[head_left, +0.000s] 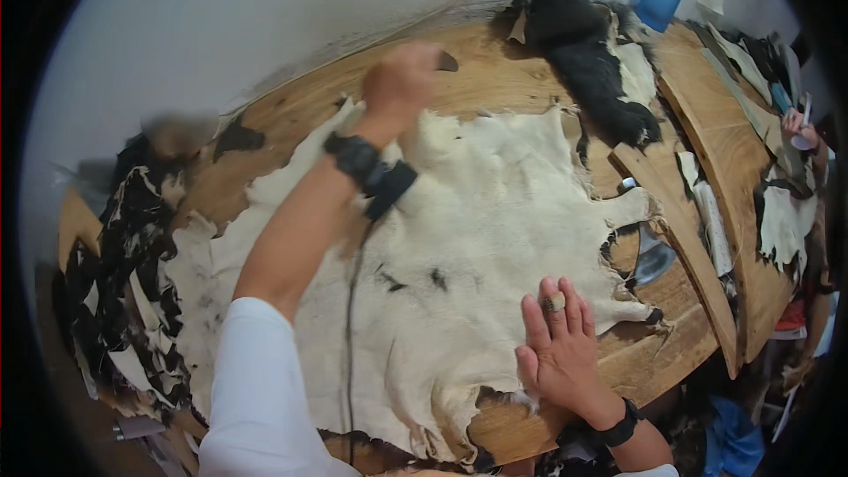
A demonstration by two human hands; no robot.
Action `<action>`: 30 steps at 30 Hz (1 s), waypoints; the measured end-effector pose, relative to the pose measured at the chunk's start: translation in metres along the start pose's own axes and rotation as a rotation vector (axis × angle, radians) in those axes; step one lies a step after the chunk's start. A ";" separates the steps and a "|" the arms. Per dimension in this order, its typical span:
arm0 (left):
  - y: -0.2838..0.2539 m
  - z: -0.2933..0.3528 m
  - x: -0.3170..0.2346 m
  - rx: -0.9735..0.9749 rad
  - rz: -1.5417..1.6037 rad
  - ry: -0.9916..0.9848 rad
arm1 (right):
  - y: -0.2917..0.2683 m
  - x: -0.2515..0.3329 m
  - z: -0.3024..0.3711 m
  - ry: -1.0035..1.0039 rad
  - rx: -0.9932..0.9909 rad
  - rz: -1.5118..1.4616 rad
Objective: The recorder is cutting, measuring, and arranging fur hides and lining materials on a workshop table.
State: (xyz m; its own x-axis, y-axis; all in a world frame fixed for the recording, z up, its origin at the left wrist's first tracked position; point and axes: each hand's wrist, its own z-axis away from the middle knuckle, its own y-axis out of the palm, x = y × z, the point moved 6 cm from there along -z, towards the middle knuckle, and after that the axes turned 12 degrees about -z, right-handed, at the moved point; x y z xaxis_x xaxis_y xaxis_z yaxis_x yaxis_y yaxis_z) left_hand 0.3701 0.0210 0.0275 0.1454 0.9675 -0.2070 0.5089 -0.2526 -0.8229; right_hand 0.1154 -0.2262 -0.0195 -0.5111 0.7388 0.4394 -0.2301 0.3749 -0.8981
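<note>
The left hand [402, 84] is blurry by the table's [296, 106] far edge; the dark bit [449, 62] beside it is unclear; the left arm [287, 252] covers some pale hide [495, 212]; past the right edge, another person [791, 122] is partly cut off.

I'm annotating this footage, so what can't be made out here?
All in the head view:
Left bare hand: motion-blurred, so whether it grips the small, dark, flat piece is unclear.
Right bare hand: its back hides the palm.
Thin black cable: lost at the lower edge.
Co-worker's bare hand, far right: fingers too small to read.
</note>
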 end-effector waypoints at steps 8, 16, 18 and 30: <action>-0.009 0.059 0.098 0.267 -0.462 -0.322 | 0.001 0.008 -0.007 -0.023 0.050 0.000; 0.009 0.058 0.112 0.254 -0.300 -0.144 | 0.006 0.004 -0.005 0.017 0.117 -0.013; 0.008 0.051 0.114 0.194 -0.305 -0.093 | 0.003 0.003 -0.004 0.027 0.103 0.000; -0.019 0.060 0.140 0.285 -0.197 -0.315 | -0.003 0.007 -0.002 0.021 0.091 -0.032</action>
State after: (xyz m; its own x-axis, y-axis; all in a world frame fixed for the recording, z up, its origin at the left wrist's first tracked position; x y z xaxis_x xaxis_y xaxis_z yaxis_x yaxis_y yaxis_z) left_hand 0.3294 0.1623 -0.0173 -0.2174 0.9650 -0.1467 0.2416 -0.0925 -0.9660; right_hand 0.1139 -0.2212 -0.0139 -0.4849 0.7392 0.4674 -0.3210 0.3467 -0.8813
